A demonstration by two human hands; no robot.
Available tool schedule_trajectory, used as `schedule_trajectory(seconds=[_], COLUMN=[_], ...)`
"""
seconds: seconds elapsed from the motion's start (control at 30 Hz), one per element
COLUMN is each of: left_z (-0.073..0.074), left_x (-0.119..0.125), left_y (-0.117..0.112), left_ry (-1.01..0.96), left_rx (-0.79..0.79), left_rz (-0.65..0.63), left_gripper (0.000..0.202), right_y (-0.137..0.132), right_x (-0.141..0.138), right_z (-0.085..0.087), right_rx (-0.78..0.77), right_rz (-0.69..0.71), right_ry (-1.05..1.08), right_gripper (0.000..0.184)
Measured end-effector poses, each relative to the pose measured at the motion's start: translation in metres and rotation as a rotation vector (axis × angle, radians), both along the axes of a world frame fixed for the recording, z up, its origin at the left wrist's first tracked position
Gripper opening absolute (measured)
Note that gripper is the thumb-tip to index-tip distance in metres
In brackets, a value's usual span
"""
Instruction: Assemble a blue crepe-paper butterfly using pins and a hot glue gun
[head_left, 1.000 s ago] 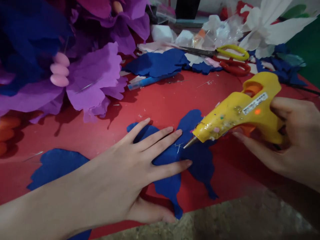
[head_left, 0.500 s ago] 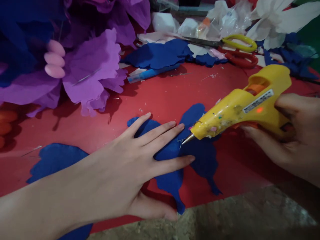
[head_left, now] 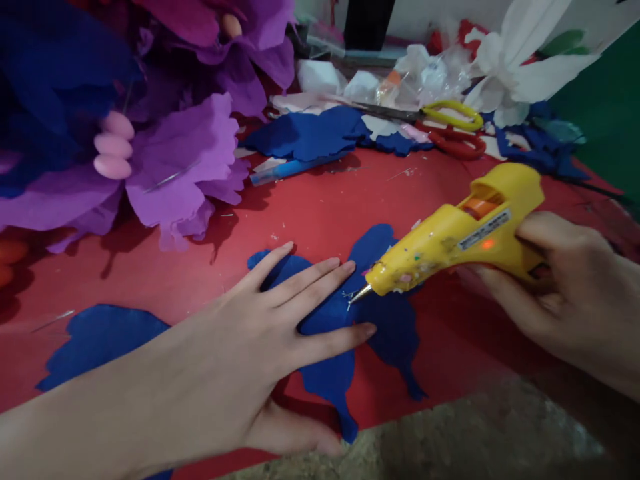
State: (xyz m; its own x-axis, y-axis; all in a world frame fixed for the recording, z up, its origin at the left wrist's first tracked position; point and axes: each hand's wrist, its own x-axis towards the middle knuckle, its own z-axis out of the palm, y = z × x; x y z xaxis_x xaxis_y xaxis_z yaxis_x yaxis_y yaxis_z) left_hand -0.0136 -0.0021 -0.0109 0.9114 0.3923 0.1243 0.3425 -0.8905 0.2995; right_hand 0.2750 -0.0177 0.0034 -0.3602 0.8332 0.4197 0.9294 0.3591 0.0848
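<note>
My left hand (head_left: pixel 260 340) lies flat with fingers spread on a blue crepe-paper petal (head_left: pixel 385 327) on the red sheet (head_left: pixel 320 207). My right hand (head_left: pixel 565 300) grips a yellow hot glue gun (head_left: pixel 450 237), its orange light on. The metal nozzle (head_left: pixel 357 295) touches the blue petal just beyond my left fingertips, where thin glue strands show.
Large purple and blue paper flowers (head_left: pixel 175 153) fill the left. Another blue petal (head_left: pixel 95 337) lies under my left forearm. At the back lie blue paper scraps (head_left: pixel 310 133), a blue pen (head_left: pixel 290 168), yellow-handled scissors (head_left: pixel 440 113), red-handled scissors (head_left: pixel 457 142) and a white paper flower (head_left: pixel 520 73). A stone edge (head_left: pixel 450 440) runs in front.
The glue gun's nozzle has crept slightly left along the blue petal toward my left fingertips. My left hand stays flat on the petal. The view shifted a little.
</note>
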Motion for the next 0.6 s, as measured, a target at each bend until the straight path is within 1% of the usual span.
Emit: schedule_trajectory(seconds=[0.13, 0.27, 0.43, 0.6], left_z=[-0.001, -0.001, 0.000, 0.000], left_x=[0.000, -0.001, 0.000, 0.001], left_y=[0.002, 0.000, -0.001, 0.000], left_ry=[0.027, 0.034, 0.029, 0.039], left_rx=[0.055, 0.089, 0.025, -0.022], left_rz=[-0.043, -0.037, 0.000, 0.008], left_gripper=[0.073, 0.075, 0.068, 0.071], right_y=[-0.001, 0.002, 0.004, 0.003], right_x=[-0.001, -0.006, -0.010, -0.010], right_z=[0.000, -0.001, 0.000, 0.003], right_rx=[0.069, 0.091, 0.065, 0.010], right_rz=[0.056, 0.062, 0.038, -0.039], right_ry=[-0.058, -0.093, -0.044, 0.003], right_gripper=[0.015, 0.014, 0.015, 0.011])
